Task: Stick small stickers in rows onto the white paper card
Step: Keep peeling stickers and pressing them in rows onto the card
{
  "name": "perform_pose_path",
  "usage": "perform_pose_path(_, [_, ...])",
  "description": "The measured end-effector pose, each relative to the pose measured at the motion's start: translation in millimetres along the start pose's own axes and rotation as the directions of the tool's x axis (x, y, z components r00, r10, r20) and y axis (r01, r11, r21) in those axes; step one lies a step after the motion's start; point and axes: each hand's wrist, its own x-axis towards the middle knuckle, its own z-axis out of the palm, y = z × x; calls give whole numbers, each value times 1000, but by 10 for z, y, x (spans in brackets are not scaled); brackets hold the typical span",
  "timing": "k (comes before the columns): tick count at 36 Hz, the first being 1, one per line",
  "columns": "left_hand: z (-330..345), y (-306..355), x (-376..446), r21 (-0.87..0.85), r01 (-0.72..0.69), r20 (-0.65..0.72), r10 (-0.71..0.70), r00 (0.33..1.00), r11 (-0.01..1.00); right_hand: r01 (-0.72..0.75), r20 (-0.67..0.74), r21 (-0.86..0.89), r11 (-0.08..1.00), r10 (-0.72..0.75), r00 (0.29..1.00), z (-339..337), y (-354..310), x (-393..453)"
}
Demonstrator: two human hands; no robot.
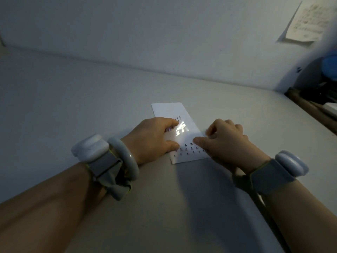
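Note:
The white paper card (165,109) lies on the table in front of me, long side running away from me. Rows of small dark stickers (188,149) fill its near end, and a few more stickers (177,117) sit further up. A glossy clear sticker sheet (180,130) lies across the card's middle. My left hand (152,136) holds this sheet between index finger and thumb at its left edge. My right hand (225,138) rests on the card's right side with its fingers curled. Its thumb tip presses the card just above the near rows, and no sticker shows in its fingers.
The grey table (91,99) meets a pale wall at the back. A paper note (306,22) hangs on the wall at the upper right. Dark clutter and a blue object (330,66) stand past the table's right edge. Both wrists wear white strapped devices.

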Motion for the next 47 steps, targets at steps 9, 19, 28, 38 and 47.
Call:
perform_pose_path(9, [-6, -4, 7, -11, 10, -7, -10, 1000, 1000, -66, 26, -4, 998, 66, 997, -94, 126, 28])
perform_pose_path(19, [8, -29, 10, -194, 23, -115, -46, 992, 981, -24, -32, 78, 997, 26, 999, -96, 124, -17])
perform_pose_path(28, [-50, 16, 36, -459, 13, -168, -101, 981, 889, 401, -388, 147, 904, -320, 865, -6, -175, -153])
perform_pose_path(38, [27, 55, 34, -512, -92, -157, 12, 988, 854, 583, -471, 105, 806, -476, 743, 111, -238, -146])
perform_pose_path(47, [49, 55, 26, -499, -125, -187, 34, 982, 858, 590, -471, 134, 797, -472, 745, 125, -245, -125])
